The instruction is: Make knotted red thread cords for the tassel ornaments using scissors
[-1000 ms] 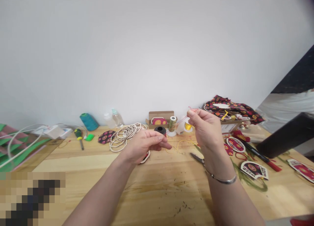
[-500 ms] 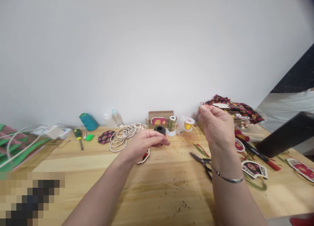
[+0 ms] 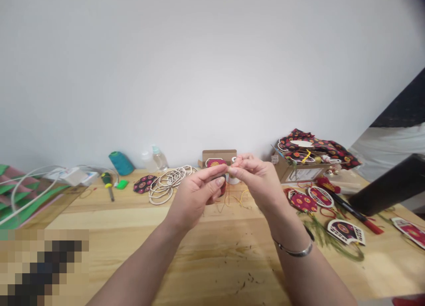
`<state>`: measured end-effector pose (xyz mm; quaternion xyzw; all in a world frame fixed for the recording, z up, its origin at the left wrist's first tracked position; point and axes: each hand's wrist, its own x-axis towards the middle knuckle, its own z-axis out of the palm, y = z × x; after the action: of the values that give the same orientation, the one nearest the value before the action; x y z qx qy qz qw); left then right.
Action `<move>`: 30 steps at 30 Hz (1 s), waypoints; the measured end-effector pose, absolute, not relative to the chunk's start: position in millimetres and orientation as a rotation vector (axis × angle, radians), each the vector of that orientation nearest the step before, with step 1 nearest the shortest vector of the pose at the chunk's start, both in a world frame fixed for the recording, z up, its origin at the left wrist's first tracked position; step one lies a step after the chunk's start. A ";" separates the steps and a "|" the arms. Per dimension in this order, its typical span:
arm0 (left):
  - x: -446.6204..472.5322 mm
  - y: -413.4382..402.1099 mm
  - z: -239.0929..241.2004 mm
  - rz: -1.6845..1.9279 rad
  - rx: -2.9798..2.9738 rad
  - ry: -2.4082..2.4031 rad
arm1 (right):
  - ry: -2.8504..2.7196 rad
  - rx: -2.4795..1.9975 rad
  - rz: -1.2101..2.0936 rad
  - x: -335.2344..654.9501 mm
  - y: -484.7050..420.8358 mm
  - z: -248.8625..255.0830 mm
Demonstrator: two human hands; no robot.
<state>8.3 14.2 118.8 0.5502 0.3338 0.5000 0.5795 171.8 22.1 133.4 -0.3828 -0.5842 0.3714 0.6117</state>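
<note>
"Wood, with dark specks (image 3: 249, 279) near the front edge of the surface (image 3: 199, 270). Past those?"

"Two hands, meeting mid-surface. The right hand (image 3: 260, 177) has thumb and forefinger pinched on what looks like red thread (image 3: 238, 159), held above the surface. On the left hand (image 3: 199, 193) the fingers lie together; whether they grip the strand too, I can't tell."

"How far along?"

"Partway, I'd judge. Toward the right edge, a fan-shaped piece (image 3: 347, 233) and an oval piece (image 3: 320, 196) show patterned cloth, so those seem done. Toward the back left, the wooden frames (image 3: 171, 184) look bare, so seemingly left. I see nothing fastened to the strand."

"Anything in the way?"

"Yellow thread (image 3: 244, 193) lies loose below the fingertips and might snag. The hands partly hide a small box (image 3: 224, 154) at the back edge; a fuller box (image 3: 282, 169) sits toward the back right corner."
</note>
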 end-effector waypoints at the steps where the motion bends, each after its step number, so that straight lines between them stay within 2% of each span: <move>1: 9.5 14.7 118.1 1.144 1.245 0.738 | -1.373 -0.888 0.859 169.1 22.3 131.9; 21: 15.9 15.1 117.6 1.109 1.103 0.783 | -1.363 -0.888 0.838 166.0 27.9 125.7; 30: 18.3 11.0 117.5 1.128 1.233 0.866 | -1.374 -0.874 0.831 165.3 25.5 128.2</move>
<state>18.3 11.0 117.5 0.5296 0.3718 0.4843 0.5888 165.3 25.5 128.2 -0.3787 -0.5953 0.3599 0.6105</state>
